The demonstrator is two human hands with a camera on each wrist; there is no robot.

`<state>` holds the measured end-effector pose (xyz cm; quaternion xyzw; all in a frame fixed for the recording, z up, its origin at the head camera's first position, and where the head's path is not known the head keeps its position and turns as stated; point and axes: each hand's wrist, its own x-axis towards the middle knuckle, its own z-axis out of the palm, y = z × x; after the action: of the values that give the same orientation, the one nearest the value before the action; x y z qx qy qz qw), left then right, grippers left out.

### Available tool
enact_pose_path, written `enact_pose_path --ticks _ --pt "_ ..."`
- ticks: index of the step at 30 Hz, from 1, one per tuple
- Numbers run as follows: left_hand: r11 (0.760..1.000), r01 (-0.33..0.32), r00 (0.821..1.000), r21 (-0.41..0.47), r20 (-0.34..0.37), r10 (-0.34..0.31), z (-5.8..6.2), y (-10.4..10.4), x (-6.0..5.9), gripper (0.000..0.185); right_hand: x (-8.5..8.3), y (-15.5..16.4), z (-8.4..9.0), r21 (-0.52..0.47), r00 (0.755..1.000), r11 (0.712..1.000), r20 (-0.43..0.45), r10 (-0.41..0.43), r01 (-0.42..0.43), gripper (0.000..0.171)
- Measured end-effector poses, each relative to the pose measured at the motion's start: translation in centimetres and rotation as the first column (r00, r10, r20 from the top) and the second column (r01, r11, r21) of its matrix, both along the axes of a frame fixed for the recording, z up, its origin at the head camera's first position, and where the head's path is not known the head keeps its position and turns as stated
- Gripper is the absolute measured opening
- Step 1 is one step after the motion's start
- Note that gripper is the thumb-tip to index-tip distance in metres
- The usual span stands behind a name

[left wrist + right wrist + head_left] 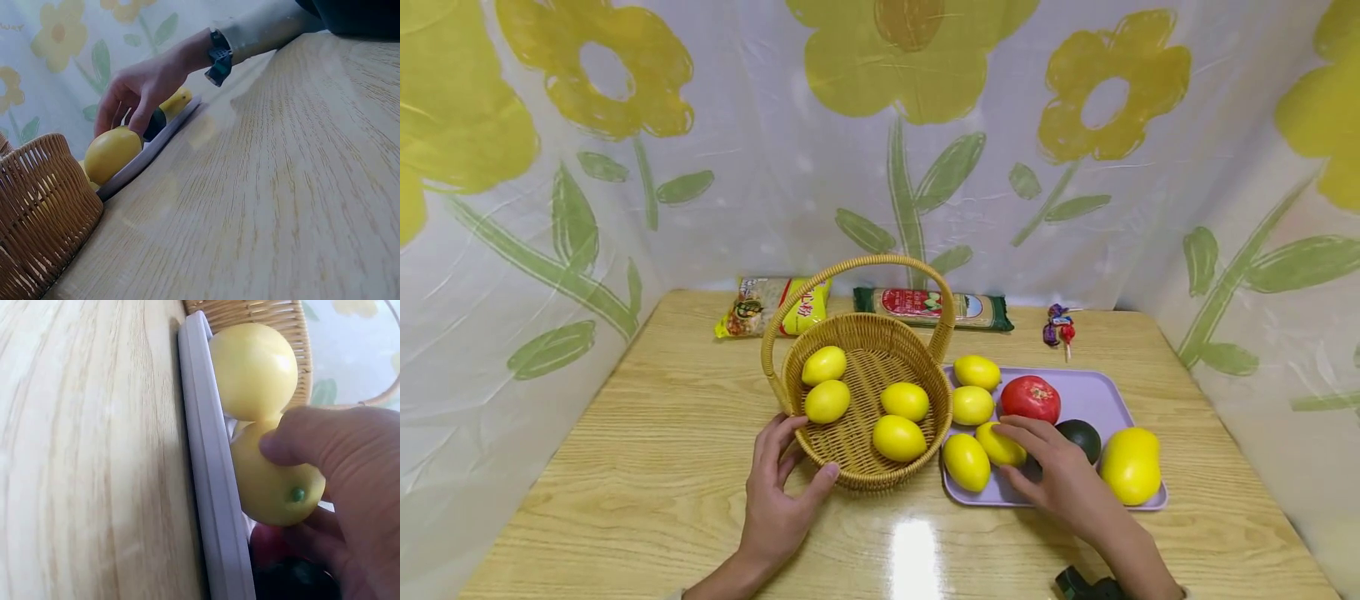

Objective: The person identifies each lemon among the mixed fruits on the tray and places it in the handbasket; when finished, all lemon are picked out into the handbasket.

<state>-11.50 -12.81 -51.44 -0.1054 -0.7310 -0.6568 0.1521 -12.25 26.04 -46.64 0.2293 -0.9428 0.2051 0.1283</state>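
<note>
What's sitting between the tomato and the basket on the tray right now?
In the head view, two lemons lie between the tomato and the basket: one at the tray's back corner, one just in front.

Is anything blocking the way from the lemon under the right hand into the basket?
Nothing visible blocks it. The right hand grips a lemon on the tray; the basket sits just beside it, with only its low rim to lift over and its handle arching above.
</note>
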Motion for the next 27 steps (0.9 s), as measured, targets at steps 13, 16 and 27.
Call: enact_pose_path --ticks 13,16,27 --pt "1.000 -0.002 1.000 -0.002 0.008 0.002 0.2 0.0 0.1 0.065 0.3 0.6 1.1 -0.158 1.000 0.987 -0.013 -0.003 0.001 0.059" --pt "1.000 -0.003 1.000 0.008 0.011 0.003 0.2 0.1 0.1 0.066 0.4 0.6 1.6 -0.208 1.000 0.978 0.009 0.015 -0.013 0.058" --pt "1.000 -0.004 1.000 0.017 0.020 0.003 0.2 0.2 0.1 0.066 -0.6 -0.3 5.1 -0.570 0.908 0.804 0.224 0.353 -0.172 0.054"
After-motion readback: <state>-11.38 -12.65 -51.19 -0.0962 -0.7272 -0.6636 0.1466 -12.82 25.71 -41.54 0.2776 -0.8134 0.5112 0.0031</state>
